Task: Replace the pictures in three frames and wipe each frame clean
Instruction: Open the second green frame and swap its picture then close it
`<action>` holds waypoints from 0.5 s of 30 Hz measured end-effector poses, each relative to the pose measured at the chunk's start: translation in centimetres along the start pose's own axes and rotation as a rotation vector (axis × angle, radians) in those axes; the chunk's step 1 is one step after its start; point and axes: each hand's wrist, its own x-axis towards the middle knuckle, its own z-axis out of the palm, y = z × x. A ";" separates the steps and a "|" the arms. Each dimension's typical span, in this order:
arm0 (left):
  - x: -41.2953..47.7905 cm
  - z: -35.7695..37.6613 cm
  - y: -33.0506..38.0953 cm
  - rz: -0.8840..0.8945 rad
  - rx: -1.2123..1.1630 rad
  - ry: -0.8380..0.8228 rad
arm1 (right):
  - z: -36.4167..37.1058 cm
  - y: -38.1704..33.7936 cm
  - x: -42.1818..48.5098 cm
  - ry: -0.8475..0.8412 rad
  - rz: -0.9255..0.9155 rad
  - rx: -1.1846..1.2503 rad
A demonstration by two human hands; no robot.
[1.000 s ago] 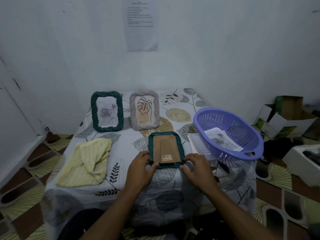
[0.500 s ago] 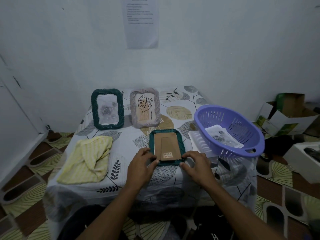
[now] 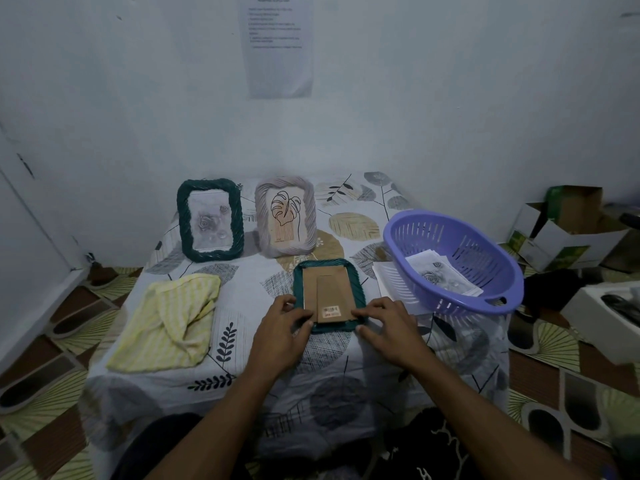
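A dark green frame (image 3: 327, 263) lies face down in the middle of the table, its brown cardboard back (image 3: 323, 289) with a barcode sticker facing up. My left hand (image 3: 282, 329) grips its near left corner, fingers curled over the rim. At the near right corner, my right hand (image 3: 389, 323) pinches the frame, fingers on top and thumb at the front edge. Behind it, a second green frame (image 3: 183, 220) with a rose picture and a grey frame (image 3: 310, 216) with a leaf drawing stand upright. A yellow striped cloth (image 3: 169, 320) lies crumpled at the left.
A purple slotted basket (image 3: 398, 244) at the table's right edge holds printed pictures (image 3: 443, 275) and sits on white sheets (image 3: 386, 277). The patterned tablecloth (image 3: 242, 289) covers a small table against the wall. Cardboard boxes (image 3: 568, 223) and a white box (image 3: 602, 313) are on the floor to the right.
Both hands have stayed at the face-down frame's near corners, with only small finger shifts. The frame has not visibly moved.
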 end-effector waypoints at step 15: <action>0.0 -0.1 0.2 -0.001 0.004 0.000 | 0.3 0.8 -0.2 0.094 -0.019 0.125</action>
